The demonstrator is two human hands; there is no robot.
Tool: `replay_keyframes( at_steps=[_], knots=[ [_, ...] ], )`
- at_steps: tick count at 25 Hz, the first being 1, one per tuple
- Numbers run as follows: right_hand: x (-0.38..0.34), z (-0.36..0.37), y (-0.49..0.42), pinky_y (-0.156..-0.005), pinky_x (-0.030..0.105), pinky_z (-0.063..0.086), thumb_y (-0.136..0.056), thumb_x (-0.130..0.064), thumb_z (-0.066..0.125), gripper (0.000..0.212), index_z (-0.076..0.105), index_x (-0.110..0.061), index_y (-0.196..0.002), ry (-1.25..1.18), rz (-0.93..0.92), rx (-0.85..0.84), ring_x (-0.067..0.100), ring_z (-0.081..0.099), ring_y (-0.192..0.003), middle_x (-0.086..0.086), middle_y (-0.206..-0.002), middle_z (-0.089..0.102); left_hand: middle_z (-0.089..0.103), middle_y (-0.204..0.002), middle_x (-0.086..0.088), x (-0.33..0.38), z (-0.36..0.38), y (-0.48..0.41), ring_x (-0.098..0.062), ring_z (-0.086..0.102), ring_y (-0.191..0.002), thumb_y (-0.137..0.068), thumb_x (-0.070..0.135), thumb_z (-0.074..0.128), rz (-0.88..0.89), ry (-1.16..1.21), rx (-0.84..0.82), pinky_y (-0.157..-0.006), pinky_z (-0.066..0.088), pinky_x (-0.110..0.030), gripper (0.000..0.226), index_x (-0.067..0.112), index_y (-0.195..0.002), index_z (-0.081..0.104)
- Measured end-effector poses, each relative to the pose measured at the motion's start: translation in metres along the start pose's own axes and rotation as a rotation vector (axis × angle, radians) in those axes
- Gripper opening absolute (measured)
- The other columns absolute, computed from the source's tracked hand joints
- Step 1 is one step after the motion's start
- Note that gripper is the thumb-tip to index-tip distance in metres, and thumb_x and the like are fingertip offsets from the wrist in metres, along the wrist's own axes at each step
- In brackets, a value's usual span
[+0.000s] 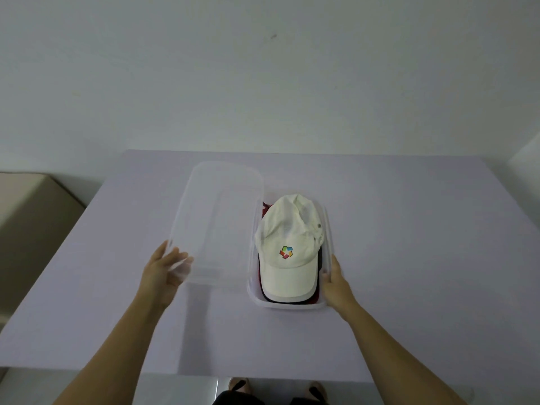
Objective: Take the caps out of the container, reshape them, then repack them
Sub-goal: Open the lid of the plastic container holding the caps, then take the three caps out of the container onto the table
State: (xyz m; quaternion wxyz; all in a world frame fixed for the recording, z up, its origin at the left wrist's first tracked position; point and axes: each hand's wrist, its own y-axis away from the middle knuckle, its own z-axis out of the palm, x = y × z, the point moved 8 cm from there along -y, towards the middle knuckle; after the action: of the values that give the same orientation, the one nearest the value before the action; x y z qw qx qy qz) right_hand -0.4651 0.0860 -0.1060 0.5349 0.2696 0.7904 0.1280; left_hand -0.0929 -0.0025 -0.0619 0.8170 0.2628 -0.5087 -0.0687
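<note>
1. A pale, bare wall (263, 68) rises behind a lavender table (409, 229), seen from the head camera. A beige box (32, 217) stands beside the table's left edge.
2. A clear plastic container (292, 306) sits lengthwise near the middle of the table, open at the top.
3. A white cap (292, 229) lies uppermost inside it. Its brim points toward the person and a many-coloured logo (286, 252) faces up on the front panel.
4. Beneath it, the edge of a dark cap (320, 258) shows along the right side. Red fabric from another cap (265, 207) peeks out at the far left corner and under the brim.
5. The left hand (165, 273) grips the near left corner of a clear lid (222, 217). Its fingers show through the plastic from below.
6. The lid is off the container and just to its left. Its right edge overlaps the container's left rim.
7. The right hand (336, 283) holds the container's right wall near the front corner. The thumb lies along the rim, and the fingers are hidden behind the hand.
8. Two feet (239, 385) in dark-strapped sandals show below the table's near edge.
</note>
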Motion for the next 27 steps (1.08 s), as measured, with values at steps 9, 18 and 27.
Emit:
replay_keyframes(
  at_steps=[9,18,27],
  knots=[
    [0.003,-0.001,-0.003,-0.105,0.035,0.033,-0.101,-0.015,0.028,0.055,0.002,-0.023,-0.149,0.072,0.005,0.053,0.032,0.037,-0.134,0.013,-0.149,0.034,0.062,-0.09,-0.01,-0.046,-0.048,-0.029,-0.017,0.069,-0.064,-0.093,0.006,0.051,-0.148,-0.14,0.05,-0.051,0.057,-0.025,0.048,0.014,-0.139,0.04],
    [0.006,0.001,-0.006,-0.102,0.038,0.038,-0.1,-0.015,0.03,0.057,0.002,-0.028,-0.149,0.103,0.027,0.088,0.034,0.046,-0.126,0.015,-0.142,0.044,0.039,-0.132,-0.021,-0.052,-0.06,-0.048,-0.039,0.051,-0.112,-0.087,0.031,0.062,0.026,-1.175,0.103,-0.101,0.042,-0.05,0.061,0.004,-0.138,0.042],
    [-0.011,-0.003,0.002,-0.109,0.038,0.032,-0.096,-0.02,0.047,0.059,0.018,-0.008,-0.146,0.248,-0.166,0.263,0.029,0.029,-0.139,0.014,-0.153,0.022,0.031,-0.136,-0.024,-0.061,-0.044,-0.041,-0.041,0.03,-0.123,-0.094,0.023,0.042,-0.06,-1.511,0.16,-0.101,0.033,-0.052,0.048,0.004,-0.137,0.034]
  ],
)
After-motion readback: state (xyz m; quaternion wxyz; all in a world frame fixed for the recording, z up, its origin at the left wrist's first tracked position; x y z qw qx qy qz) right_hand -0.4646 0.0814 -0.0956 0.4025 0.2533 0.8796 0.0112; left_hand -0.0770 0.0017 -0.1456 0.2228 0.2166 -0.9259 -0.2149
